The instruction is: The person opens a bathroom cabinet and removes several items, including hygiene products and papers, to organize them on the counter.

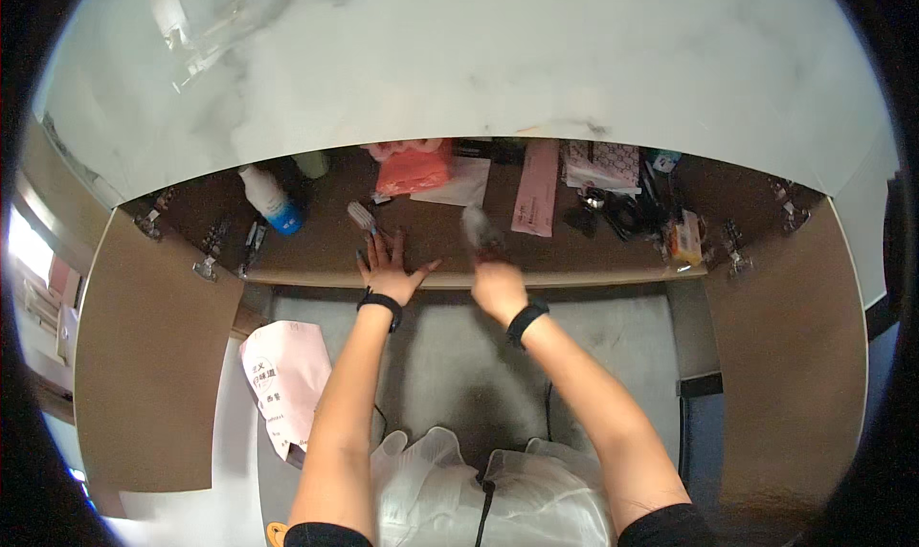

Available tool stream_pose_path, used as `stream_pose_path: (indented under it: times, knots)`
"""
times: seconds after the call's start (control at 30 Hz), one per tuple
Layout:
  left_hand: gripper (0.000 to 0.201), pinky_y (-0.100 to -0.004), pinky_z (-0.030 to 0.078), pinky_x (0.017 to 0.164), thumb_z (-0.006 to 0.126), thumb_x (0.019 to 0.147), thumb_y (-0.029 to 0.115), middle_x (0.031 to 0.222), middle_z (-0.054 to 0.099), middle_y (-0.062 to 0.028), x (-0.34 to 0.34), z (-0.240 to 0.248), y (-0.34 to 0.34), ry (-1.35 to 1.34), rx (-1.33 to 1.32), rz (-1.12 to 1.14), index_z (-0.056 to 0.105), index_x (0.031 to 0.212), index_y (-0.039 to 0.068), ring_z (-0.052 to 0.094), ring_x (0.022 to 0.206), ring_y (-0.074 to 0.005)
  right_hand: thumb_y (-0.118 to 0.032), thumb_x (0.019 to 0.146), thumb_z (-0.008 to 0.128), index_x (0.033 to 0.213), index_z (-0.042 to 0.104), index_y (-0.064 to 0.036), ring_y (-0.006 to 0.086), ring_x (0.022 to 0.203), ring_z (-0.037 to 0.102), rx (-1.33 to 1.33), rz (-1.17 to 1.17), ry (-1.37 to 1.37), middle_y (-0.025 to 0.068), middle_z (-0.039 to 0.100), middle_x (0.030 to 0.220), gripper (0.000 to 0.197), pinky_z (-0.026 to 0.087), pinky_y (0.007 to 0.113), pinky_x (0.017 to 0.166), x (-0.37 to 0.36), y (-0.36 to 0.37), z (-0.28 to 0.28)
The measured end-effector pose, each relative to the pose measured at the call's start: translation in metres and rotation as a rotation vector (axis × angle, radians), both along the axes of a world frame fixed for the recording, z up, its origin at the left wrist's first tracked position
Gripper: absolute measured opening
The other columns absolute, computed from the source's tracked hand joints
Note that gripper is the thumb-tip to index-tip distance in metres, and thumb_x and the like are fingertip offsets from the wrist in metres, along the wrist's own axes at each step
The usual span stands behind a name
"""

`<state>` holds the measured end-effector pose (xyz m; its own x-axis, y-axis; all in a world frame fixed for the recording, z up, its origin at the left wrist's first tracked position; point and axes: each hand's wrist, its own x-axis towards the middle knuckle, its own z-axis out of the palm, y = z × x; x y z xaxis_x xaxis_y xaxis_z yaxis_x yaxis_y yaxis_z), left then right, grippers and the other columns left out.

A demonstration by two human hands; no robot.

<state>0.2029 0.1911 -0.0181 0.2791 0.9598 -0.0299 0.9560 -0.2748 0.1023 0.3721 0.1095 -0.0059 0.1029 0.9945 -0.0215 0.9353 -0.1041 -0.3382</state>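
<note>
My left hand lies with its fingers spread on the brown cabinet shelf, near the shelf's front edge. Just beyond its fingertips is a small white striped item, perhaps a brush head; whether the fingers touch it I cannot tell. My right hand is closed, and a whitish-grey object sticks out ahead of it, too smeared by motion to name. A white paper sheet and a red packet lie behind the hands. A long pink packet is to the right.
A white-and-blue bottle leans at the shelf's left. Black cables, a patterned pink pouch and a small orange-and-white box crowd the right. Cabinet doors stand open on both sides, below a marbled countertop. A pink paper bag stands lower left.
</note>
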Motion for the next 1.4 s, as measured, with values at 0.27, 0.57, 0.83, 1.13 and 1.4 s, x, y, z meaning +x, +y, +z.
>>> stream_pose_path:
  times: [0.27, 0.57, 0.83, 1.13, 1.4]
  knots:
    - [0.064, -0.0402, 0.032, 0.098, 0.062, 0.074, 0.032, 0.131, 0.035, -0.0204, -0.037, -0.016, -0.027, -0.205, 0.321, -0.497, 0.037, 0.124, 0.0, 0.036, 0.119, -0.0347, -0.011, 0.075, 0.053, 0.115, 0.048, -0.0012, 0.0323, 0.116, 0.041, 0.543, 0.073, 0.23, 0.0182, 0.047, 0.12, 0.041, 0.03, 0.045, 0.098, -0.067, -0.063, -0.04]
    - [0.036, -0.0352, 0.04, 0.09, 0.053, 0.08, 0.011, 0.114, 0.055, -0.0121, -0.073, 0.006, -0.054, -0.141, 0.619, -0.705, 0.05, 0.115, 0.004, 0.052, 0.107, -0.0217, -0.015, 0.076, 0.051, 0.106, 0.053, -0.0022, 0.0292, 0.112, 0.045, 0.233, 0.437, 0.059, 0.0151, 0.05, 0.116, 0.033, 0.033, 0.039, 0.097, -0.069, -0.122, -0.129]
    - [0.031, -0.0324, 0.043, 0.085, 0.055, 0.077, 0.006, 0.108, 0.059, -0.0107, -0.081, 0.007, -0.127, -0.338, 0.478, -0.958, 0.056, 0.107, 0.002, 0.055, 0.104, -0.0198, -0.016, 0.076, 0.053, 0.091, 0.059, -0.0038, 0.033, 0.08, 0.057, 0.537, -0.134, 0.488, 0.0124, 0.06, 0.085, 0.02, 0.046, 0.039, 0.073, 0.018, -0.047, 0.009]
    - [0.04, -0.0378, 0.034, 0.097, 0.043, 0.079, 0.013, 0.116, 0.053, -0.0112, -0.115, -0.105, -0.14, 0.047, 0.174, -1.107, 0.048, 0.117, 0.003, 0.053, 0.104, -0.0222, -0.041, 0.079, 0.054, 0.128, 0.04, -0.0197, 0.0377, 0.128, 0.017, 0.259, -0.491, 0.016, 0.023, 0.019, 0.138, 0.055, 0.015, 0.05, 0.103, 0.064, 0.0, -0.016]
    - [0.044, -0.0441, 0.028, 0.099, 0.039, 0.082, 0.015, 0.122, 0.047, -0.0171, -0.125, -0.153, -0.149, 0.332, 0.098, -1.049, 0.04, 0.124, 0.001, 0.043, 0.115, -0.0288, -0.046, 0.084, 0.045, 0.131, 0.036, -0.0131, 0.0311, 0.129, 0.02, 0.296, -0.425, 0.211, 0.0121, 0.027, 0.138, 0.058, 0.012, 0.051, 0.103, 0.082, 0.011, -0.05]
